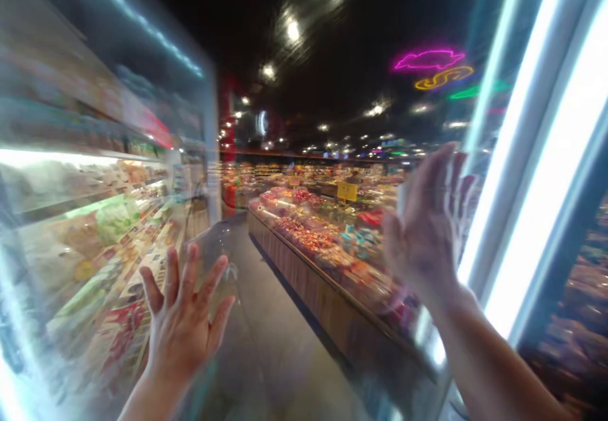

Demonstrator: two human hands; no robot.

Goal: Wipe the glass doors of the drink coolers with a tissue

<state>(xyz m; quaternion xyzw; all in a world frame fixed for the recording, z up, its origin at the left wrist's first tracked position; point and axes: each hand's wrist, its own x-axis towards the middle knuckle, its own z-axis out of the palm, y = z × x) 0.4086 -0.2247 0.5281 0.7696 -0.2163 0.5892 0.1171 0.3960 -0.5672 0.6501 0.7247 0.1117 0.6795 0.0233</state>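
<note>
My left hand [183,320] is raised at the lower left with its back toward me, fingers spread and empty, in front of a lit refrigerated shelf [95,244]. My right hand [427,225] is raised higher at the right, fingers stretched upward and blurred by motion, holding nothing that I can see. It hovers beside a bright glass door frame [536,155]. Neither hand touches anything that I can make out.
A grey shop aisle [266,320] runs ahead between the chilled shelves on the left and a long wooden display counter [323,263] heaped with colourful packaged goods. A yellow sign [347,190] stands on it. Neon signs [434,66] glow under a dark ceiling.
</note>
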